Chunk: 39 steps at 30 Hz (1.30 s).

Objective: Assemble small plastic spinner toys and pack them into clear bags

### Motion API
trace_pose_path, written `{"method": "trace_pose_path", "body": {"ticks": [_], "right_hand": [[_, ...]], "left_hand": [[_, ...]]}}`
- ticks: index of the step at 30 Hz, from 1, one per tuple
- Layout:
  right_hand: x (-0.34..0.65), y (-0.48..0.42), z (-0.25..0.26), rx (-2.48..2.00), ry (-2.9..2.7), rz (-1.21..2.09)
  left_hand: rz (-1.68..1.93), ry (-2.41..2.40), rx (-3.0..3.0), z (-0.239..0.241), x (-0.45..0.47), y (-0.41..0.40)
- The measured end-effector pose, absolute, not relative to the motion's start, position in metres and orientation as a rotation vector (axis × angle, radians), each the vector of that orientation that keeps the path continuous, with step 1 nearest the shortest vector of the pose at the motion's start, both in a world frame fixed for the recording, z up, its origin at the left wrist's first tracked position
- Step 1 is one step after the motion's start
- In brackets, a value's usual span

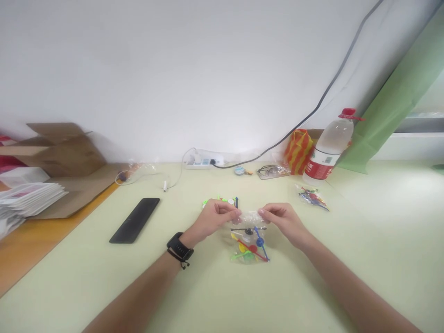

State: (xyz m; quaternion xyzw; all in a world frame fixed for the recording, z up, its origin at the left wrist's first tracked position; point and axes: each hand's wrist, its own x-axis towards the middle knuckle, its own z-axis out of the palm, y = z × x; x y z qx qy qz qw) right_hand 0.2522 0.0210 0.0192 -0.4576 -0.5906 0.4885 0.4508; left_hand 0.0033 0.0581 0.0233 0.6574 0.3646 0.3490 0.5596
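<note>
Head — clear crinkly bag (249, 240), pinching hands (214, 216)

Plain matte white wall (138, 74) fills the upper background. Pale yellow-green flat tabletop (79, 282) butts up near it; orange-brown wood-toned surface (21, 266) shows along the left edge. Long dark grey cable (317, 108) slants across the wall down to a white plastic power strip (219, 160) at the wall's foot. Right: sloping light-green sheet (391, 99), white horizontal ledge (416, 145) beyond. Light brightest on the tabletop's right side, soft glare.
</note>
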Motion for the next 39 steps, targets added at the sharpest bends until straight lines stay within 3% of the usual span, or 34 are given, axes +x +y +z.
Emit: {"method": "trace_pose_path", "body": {"ticks": [39], "right_hand": [[0.24, 0.018, 0.015, -1.087, -1.439, 1.317]], "left_hand": [[0.891, 0.85, 1.563, 0.016, 0.007, 0.058]]}}
